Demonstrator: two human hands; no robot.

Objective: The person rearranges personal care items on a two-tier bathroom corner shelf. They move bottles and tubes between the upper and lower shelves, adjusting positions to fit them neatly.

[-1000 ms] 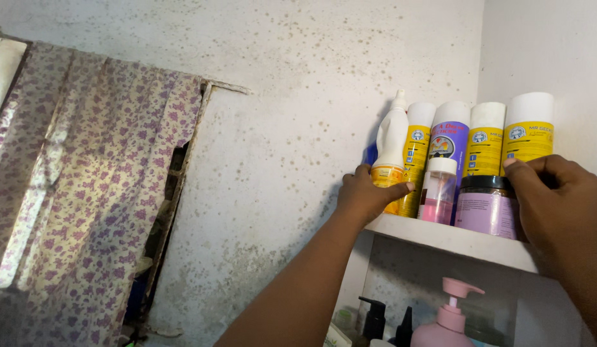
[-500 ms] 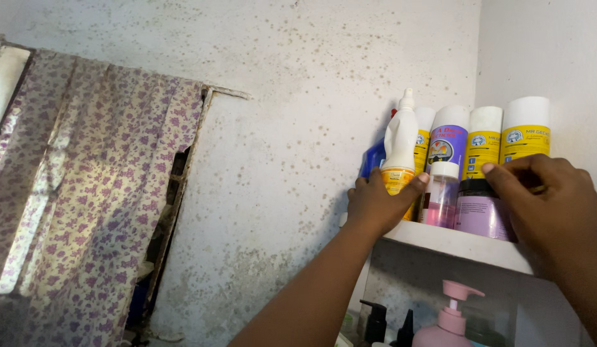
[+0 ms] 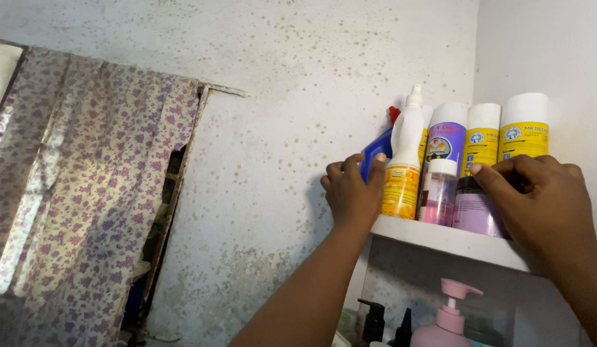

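My left hand (image 3: 351, 193) reaches up to the left end of a white shelf (image 3: 453, 241). Its spread fingertips rest on a blue bottle (image 3: 374, 149) with a red cap, just left of a white and yellow squeeze bottle (image 3: 404, 164). No grip on the blue bottle shows. My right hand (image 3: 543, 202) wraps around a purple jar (image 3: 472, 209) with a black lid and covers its right side. Between the two hands stands a small clear bottle (image 3: 438, 189) with pink liquid.
Behind the jar stand a purple spray can (image 3: 447, 135) and two yellow spray cans (image 3: 482, 138) with white caps, against the corner wall. Under the shelf are a pink pump bottle (image 3: 447, 318) and black pump bottles (image 3: 374, 318). A floral curtain (image 3: 86, 193) hangs at left.
My left hand has let go of the white and yellow bottle and shifted left onto the blue bottle. That white and yellow bottle now stands farther right. My right hand stays on the jar.
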